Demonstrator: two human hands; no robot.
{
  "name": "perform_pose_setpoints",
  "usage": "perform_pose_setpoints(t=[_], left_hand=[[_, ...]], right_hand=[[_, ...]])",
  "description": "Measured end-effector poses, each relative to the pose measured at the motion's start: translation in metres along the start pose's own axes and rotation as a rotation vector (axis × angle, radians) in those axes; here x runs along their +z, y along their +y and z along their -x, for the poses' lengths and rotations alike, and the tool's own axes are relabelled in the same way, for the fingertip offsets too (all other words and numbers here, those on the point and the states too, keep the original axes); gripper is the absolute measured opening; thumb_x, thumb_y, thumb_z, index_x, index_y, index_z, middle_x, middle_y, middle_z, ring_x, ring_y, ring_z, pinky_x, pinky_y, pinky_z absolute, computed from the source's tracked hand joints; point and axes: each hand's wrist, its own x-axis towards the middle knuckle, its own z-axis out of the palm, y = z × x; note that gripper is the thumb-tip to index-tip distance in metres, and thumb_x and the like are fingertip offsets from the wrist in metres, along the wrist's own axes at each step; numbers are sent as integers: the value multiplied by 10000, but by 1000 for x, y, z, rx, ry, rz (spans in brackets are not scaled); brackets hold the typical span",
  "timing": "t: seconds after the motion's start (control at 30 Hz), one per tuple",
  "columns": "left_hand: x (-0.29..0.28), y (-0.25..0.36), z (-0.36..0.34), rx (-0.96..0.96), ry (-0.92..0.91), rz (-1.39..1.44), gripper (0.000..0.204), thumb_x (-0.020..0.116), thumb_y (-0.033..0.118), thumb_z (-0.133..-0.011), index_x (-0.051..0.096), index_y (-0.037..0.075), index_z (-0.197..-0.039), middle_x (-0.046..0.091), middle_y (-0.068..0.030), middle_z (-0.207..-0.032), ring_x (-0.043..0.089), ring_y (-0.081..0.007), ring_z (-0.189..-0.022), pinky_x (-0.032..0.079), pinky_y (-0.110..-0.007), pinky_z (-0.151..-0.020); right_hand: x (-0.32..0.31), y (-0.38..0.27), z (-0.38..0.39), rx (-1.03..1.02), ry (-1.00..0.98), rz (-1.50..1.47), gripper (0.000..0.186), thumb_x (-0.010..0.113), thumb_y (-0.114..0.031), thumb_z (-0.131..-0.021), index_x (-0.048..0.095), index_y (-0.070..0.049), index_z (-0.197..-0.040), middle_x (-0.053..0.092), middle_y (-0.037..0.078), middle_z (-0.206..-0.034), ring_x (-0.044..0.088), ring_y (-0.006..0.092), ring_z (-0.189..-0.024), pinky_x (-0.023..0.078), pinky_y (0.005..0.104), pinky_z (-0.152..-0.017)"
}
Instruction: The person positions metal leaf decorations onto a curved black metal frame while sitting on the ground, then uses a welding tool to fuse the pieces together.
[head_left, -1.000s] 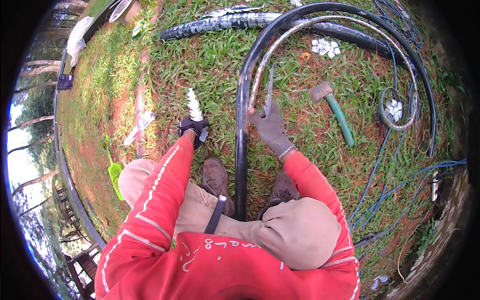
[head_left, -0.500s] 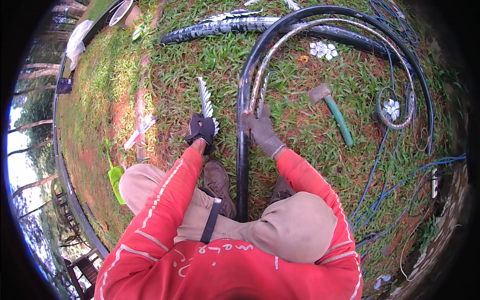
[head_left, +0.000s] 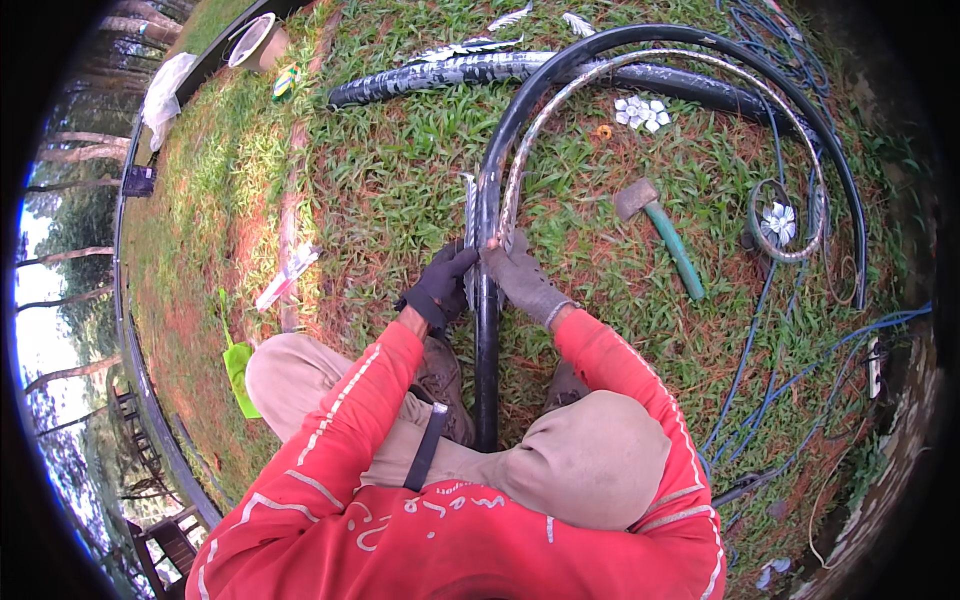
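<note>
Apparently gloved left hand (head_left: 442, 283) holds silver leaf strip (head_left: 470, 210) along left side of curved black pipe (head_left: 487, 370); right hand (head_left: 525, 280) touches pipe opposite, cannot tell if gripping anything; best: strip flush, fingertips off toothed edge; inner rod (head_left: 512, 190) crowds right hand; grass (head_left: 365, 225) stretches left, hammer (head_left: 672, 247) farther right

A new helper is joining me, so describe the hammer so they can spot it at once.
Start with the large black tube curving across the grass. Inside its curve, to the right of the gloved right hand, lies the hammer. Its green handle and blocky, brownish head set it apart from the silvery flowers nearby.
</note>
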Motion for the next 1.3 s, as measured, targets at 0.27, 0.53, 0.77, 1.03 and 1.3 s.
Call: perform_pose_setpoints(t=[0.27, 0.53, 0.77, 1.03, 1.3], left_hand=[[-10, 5, -1, -158, -320, 361, 467, 715, 228, -1102, 572, 39, -1504, 701, -132, -1393, 711, -275, -1245, 589, -472, -1090], [-11, 19, -1, -188, -312, 136, 507, 686, 167, -1096, 527, 22, -1555, 697, -122, -1404, 729, -269, -1230, 604, -474, -1083], [-15, 24, -7, -186, -368, 156, 582, 668, 133, -1090, 473, 26, -1629, 657, -167, -1513, 701, -305, -1321, 554, -506, -1168], [-18, 15, -9, -177, -375, 244, 594, 676, 119, -1076, 480, 52, -1633, 685, -145, -1471, 721, -279, -1270, 587, -492, -1101], [-7, 22, -3, -121, -445, 140, 639, 773, 188, -1059, 474, 66, -1610, 695, -122, -1387, 725, -243, -1224, 612, -439, -1059]], right_hand=[[9, -16, 13, -89, 121, 193, 928, 656, -584, -1067, 235, 28, -1625, 737, 307, -1286, 737, 465, -1220, 551, 505, -1043], [-22, -5, 2, -128, -97, -30, 910, 652, -509, -1098, 241, 44, -1692, 699, 234, -1363, 731, 325, -1223, 568, 432, -1050], [-30, -15, 5, -61, -224, -216, 576, 633, -161, -1112, 409, -91, -1638, 723, 87, -1244, 730, 191, -1104, 628, 394, -940], [-23, -8, 7, -40, -150, -249, 693, 662, -112, -1097, 337, -79, -1708, 764, 130, -1221, 767, 208, -1065, 647, 379, -875], [-22, -9, 10, -63, -123, -225, 797, 691, -119, -1083, 266, -54, -1754, 785, 135, -1163, 769, 207, -1036, 627, 379, -908]])
